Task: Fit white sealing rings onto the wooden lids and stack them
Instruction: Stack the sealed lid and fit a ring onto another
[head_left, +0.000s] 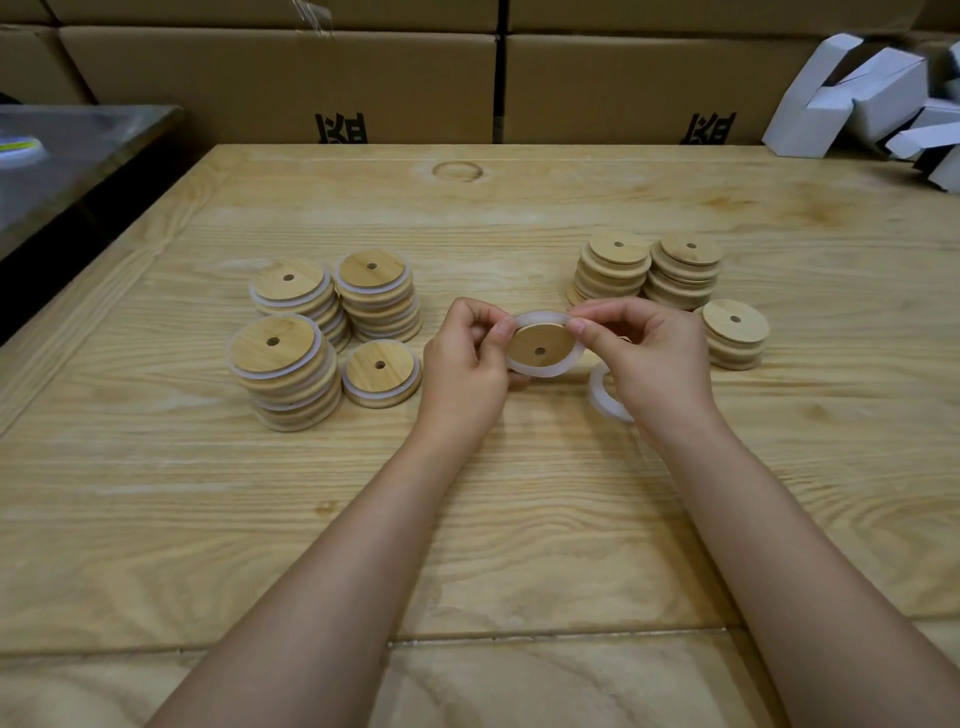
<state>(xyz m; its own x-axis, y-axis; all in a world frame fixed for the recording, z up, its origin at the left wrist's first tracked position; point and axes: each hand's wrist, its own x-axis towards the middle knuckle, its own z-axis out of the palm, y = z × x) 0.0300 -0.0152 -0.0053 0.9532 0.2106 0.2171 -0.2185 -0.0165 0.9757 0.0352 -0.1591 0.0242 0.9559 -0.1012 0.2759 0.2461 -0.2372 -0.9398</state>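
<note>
Black printed characters (340, 129) are carried by the cardboard box at 11 o'clock (280, 78) and by the cardboard box at 1 o'clock (649, 78), both half hidden by the table edge (467, 150), so nothing can be read.

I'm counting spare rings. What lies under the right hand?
One white sealing ring lies on the table, partly showing beside the right hand. The hand covers its other side and anything further beneath.
</note>
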